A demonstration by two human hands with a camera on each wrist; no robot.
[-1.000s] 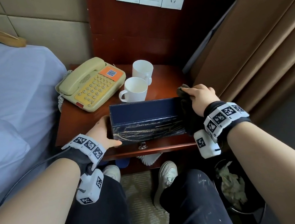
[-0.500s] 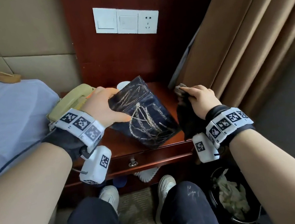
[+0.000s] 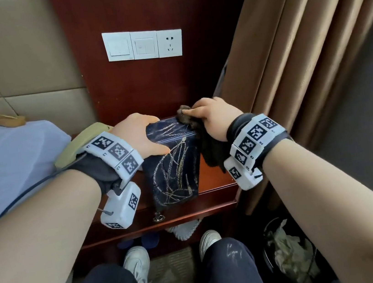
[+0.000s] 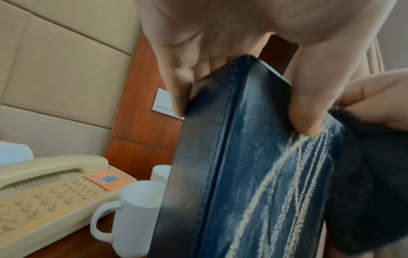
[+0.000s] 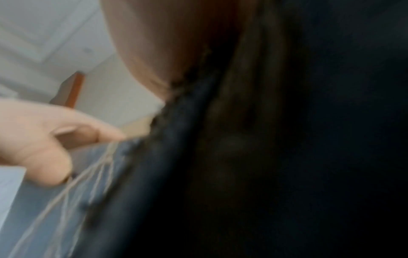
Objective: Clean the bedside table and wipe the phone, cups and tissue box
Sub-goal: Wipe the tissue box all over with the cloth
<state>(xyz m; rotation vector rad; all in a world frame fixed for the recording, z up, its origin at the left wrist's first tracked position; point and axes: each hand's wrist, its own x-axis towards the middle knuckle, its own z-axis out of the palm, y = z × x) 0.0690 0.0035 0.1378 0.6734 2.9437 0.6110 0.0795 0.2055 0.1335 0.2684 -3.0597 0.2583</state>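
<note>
The dark blue tissue box [image 3: 174, 164] with gold line stitching stands on end on the red-brown bedside table [image 3: 214, 178]. My left hand [image 3: 139, 136] grips its upper end, thumb on the front face, fingers behind [image 4: 176, 83]. My right hand [image 3: 210, 116] holds a dark cloth [image 3: 208, 148] bunched against the box's top right corner. The beige phone [image 4: 44, 188] and two white cups [image 4: 134, 214] sit on the table left of the box; the head view shows only the handset [image 3: 78, 144]. Dark cloth [image 5: 287, 139] fills most of the right wrist view.
A bed with a pale blue sheet [image 3: 11, 166] lies to the left. Brown curtains [image 3: 300, 53] hang on the right. A black waste bin [image 3: 293, 258] with crumpled paper stands on the floor at lower right. Switches and a socket [image 3: 143, 44] are on the wall panel.
The tissue box lay flat along the table's front edge; my left hand tipped it up onto its end. My right hand with the cloth moved up to the box's top corner.
</note>
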